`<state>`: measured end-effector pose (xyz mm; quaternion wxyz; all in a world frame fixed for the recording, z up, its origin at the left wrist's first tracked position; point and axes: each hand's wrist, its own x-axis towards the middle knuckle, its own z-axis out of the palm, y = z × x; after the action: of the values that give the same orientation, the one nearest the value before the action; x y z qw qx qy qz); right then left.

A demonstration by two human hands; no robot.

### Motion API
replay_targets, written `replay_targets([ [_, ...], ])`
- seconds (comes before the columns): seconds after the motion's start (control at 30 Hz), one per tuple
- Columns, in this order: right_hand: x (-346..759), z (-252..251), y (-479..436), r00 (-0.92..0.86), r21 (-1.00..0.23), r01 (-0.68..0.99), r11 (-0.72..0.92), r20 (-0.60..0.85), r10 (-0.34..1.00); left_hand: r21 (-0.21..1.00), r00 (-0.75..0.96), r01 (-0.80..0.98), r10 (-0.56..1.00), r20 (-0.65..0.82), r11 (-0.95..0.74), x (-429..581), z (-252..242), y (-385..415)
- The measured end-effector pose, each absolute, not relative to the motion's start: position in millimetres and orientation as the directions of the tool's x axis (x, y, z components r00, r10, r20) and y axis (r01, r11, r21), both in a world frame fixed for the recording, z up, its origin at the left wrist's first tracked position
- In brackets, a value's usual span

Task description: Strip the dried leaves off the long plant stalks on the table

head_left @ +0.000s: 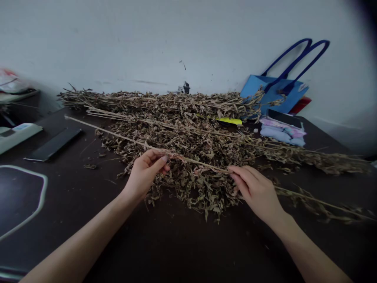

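Observation:
A long dried plant stalk [203, 163] slants across the front of the view, its bare end pointing to the upper left. My left hand [144, 169] is closed around the stalk near its middle, thumb against the fingers. Farther right, my right hand [255, 188] pinches the same stalk between thumb and fingers. Beyond that hand the stalk runs on to the right edge, with withered leaves along it. Under and behind both hands lies a heap of dried leaves [203, 196]. More dried stalks [165, 100] with leaves are stacked along the wall.
A blue bag [253, 86] with dark handles stands at the back right, beside folded cloth [277, 133] with a dark phone-like slab [284, 118] on top. Something yellow [229, 121] pokes from the heap. At left lie a flat black object [54, 144] and a white device [17, 135].

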<state>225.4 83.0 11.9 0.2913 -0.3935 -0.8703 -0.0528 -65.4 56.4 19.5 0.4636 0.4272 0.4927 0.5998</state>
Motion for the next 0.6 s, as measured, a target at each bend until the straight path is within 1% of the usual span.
replay_targets([
  [0.13, 225.4, 12.9, 81.8, -0.52, -0.157, 0.708, 0.689, 0.544, 0.658, 0.988, -0.203, -0.137, 0.978, 0.048, -0.077, -66.7, 19.3, 57.3],
  [0.37, 223.0, 15.6, 78.7, -0.583, -0.127, 0.675, 0.727, 0.511, 0.631, 0.993, -0.235, -0.097, 0.971, 0.036, -0.06, -65.9, 19.0, 59.4],
  [0.47, 223.6, 16.4, 78.5, -0.582, -0.125, 0.679, 0.724, 0.509, 0.634, 0.999, -0.237, -0.024, 0.971, 0.04, -0.048, -67.0, 20.1, 59.3],
  [0.6, 226.6, 18.1, 78.8, -0.543, -0.153, 0.712, 0.685, 0.5, 0.675, 0.984, -0.167, 0.176, 0.983, 0.073, -0.043, -70.5, 21.9, 57.9],
])
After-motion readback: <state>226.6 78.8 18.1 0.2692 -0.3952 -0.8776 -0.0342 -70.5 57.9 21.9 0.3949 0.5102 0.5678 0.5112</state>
